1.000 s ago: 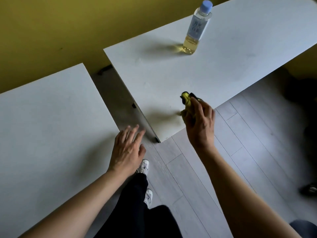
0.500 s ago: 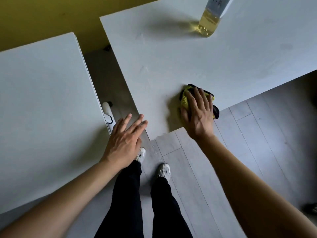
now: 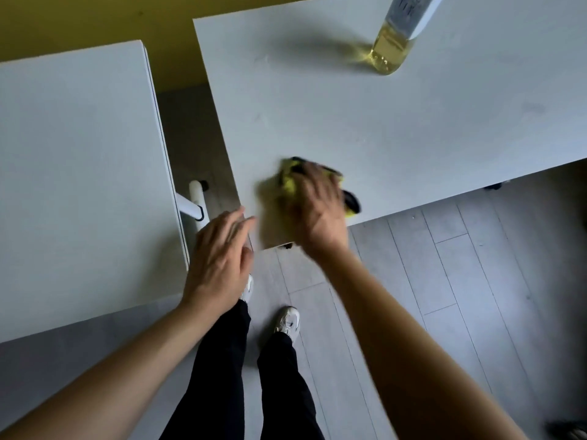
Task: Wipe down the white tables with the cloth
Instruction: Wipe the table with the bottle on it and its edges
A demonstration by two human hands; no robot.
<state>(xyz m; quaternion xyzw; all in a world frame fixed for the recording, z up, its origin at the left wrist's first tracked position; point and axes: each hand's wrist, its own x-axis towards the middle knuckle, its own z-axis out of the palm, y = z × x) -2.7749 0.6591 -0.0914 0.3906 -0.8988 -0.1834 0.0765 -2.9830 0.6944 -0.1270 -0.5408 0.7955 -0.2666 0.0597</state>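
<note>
Our right hand [image 3: 317,211] lay flat on the yellow cloth [image 3: 290,182], pressing it on the near left corner of the right table [image 3: 413,131]. Our left hand [image 3: 219,262] hung open, fingers straight, between the two tables. To wipe well, we needed to press evenly, cover the edges, and keep clear of the bottle [image 3: 392,49].

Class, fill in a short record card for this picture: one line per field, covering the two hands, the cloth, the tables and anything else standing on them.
Right hand: presses the yellow and black cloth flat on the right table, near its front left corner; blurred.
Left hand: fingers straight, holds nothing, over the gap between the tables.
Left table: white, apart from the right one.
Bottle: upright on the right table, far side, yellowish liquid at the bottom, top out of view.
Floor: grey planks.
</note>
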